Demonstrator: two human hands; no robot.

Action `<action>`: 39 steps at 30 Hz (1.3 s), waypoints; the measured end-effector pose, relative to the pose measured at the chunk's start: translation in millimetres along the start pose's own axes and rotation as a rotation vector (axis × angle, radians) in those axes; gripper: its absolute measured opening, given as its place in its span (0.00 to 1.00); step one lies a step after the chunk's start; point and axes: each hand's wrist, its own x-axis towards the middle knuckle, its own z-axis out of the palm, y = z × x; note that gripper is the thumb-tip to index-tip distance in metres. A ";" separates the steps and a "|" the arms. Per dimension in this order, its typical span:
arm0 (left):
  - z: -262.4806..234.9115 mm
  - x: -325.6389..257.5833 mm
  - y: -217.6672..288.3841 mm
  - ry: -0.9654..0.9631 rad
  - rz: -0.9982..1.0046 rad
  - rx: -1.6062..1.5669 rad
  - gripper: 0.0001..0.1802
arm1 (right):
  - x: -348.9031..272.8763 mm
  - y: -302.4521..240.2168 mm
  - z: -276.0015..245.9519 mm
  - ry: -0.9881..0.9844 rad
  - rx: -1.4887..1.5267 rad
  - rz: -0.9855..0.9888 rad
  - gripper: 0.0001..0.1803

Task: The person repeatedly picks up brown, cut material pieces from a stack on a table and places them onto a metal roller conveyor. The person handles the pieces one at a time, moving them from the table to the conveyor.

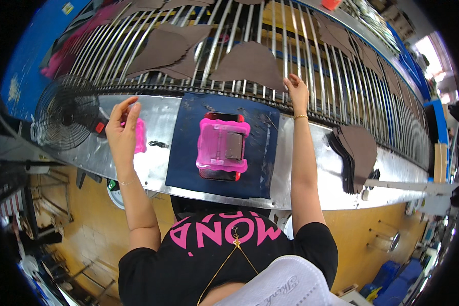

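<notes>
My right hand [298, 96] reaches out over the metal rods, its fingertips right beside the right corner of a brown flat cut piece [250, 64]. Its thumb and fingers are slightly apart, and I see nothing between them; whether they touch the corner I cannot tell. Raised over the left part of the bench, my left hand [122, 125] is loosely bent with thumb and fingers apart and holds nothing. Between my arms, a pink plastic frame [207, 145] with a grey-brown block [234, 146] lies on a black and red device [220, 175], on a dark blue mat [183, 168].
More brown pieces [163, 48] lie across the rod conveyor [311, 61]. A stack of brown pieces [359, 153] sits on the metal bench [311, 168] at right. At left stand a black fan [66, 115] and a pink item [140, 135], near a small black cable [159, 145].
</notes>
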 end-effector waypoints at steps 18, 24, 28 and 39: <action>57.0 9.9 -4.3 -0.195 -0.070 -0.172 0.12 | -161.9 176.9 -284.8 0.533 -0.872 0.833 0.33; 47.7 4.0 -3.6 -0.159 0.017 -0.110 0.11 | -153.7 182.5 -315.1 0.363 -0.859 0.402 0.24; 41.1 3.8 3.4 -0.154 0.058 -0.026 0.10 | -145.3 47.7 -291.9 0.291 -0.261 0.514 0.20; 70.1 11.6 12.3 -0.158 0.235 -0.194 0.21 | -149.6 -143.5 -168.2 -0.171 0.669 -0.213 0.14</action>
